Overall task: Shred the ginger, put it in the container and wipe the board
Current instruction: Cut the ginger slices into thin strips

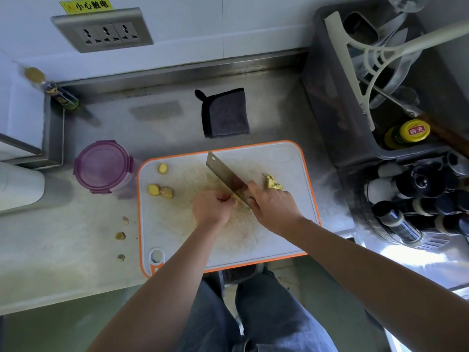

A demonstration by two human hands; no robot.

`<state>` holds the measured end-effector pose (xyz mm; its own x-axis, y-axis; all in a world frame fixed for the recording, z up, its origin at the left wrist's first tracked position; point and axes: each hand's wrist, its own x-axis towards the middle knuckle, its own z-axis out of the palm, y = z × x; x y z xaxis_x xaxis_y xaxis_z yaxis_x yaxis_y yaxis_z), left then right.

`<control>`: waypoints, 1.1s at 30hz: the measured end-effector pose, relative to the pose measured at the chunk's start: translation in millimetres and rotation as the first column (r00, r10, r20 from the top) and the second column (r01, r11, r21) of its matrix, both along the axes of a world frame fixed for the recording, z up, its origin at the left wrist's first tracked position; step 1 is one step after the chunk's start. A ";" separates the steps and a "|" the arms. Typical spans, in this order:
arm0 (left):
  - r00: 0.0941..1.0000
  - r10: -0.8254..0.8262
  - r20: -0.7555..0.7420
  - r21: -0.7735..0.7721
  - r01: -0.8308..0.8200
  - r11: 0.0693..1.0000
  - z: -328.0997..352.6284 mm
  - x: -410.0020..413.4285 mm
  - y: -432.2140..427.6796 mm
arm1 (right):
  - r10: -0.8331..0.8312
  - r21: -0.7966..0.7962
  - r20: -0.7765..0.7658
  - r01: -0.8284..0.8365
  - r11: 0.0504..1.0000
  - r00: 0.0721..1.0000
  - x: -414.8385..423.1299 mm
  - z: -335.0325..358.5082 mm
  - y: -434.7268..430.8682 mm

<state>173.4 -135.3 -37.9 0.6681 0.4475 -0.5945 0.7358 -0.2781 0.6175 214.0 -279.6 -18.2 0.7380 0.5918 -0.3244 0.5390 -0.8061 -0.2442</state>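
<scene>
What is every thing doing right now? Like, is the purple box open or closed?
cutting board: smeared, not wiped.
purple container: lid on, closed, left of the cutting board.
cleaver: gripped by the right hand, blade down on ginger.
left hand: curled, pinning that ginger at the blade.
ginger chunks: three, not yet shredded.
cut ginger: piled right of the blade.
cloth: folded, untouched.

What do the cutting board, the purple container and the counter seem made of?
Cutting board: likely matte plastic, pale grey with an orange rim, scuffed and stained. Container: translucent purple plastic, see-through on top with clip tabs at the rim. Counter: probably brushed stainless steel, grey with dull, blurred reflections.
</scene>
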 end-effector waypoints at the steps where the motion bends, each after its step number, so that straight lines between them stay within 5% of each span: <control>1: 1.000 0.001 -0.006 -0.006 -0.001 1.000 -0.4 0.1 0.9 | -0.015 -0.007 0.007 0.015 1.000 1.000 1.3 0.4 0.2; 5: 0.998 0.056 0.006 -0.004 -0.056 0.998 -0.2 -4.3 3.3 | -0.151 0.012 0.021 0.151 0.988 0.988 9.8 2.6 -1.7; 15: 0.978 0.205 0.025 0.077 -0.207 0.975 0.3 -11.5 -7.9 | -0.145 0.036 -0.025 0.145 0.989 0.989 -12.4 1.5 -0.4; 33: 0.927 0.374 -0.031 -0.128 -0.374 0.918 -11.4 -14.4 -16.9 | -0.112 0.027 -0.011 0.113 0.993 0.994 -16.9 9.3 5.3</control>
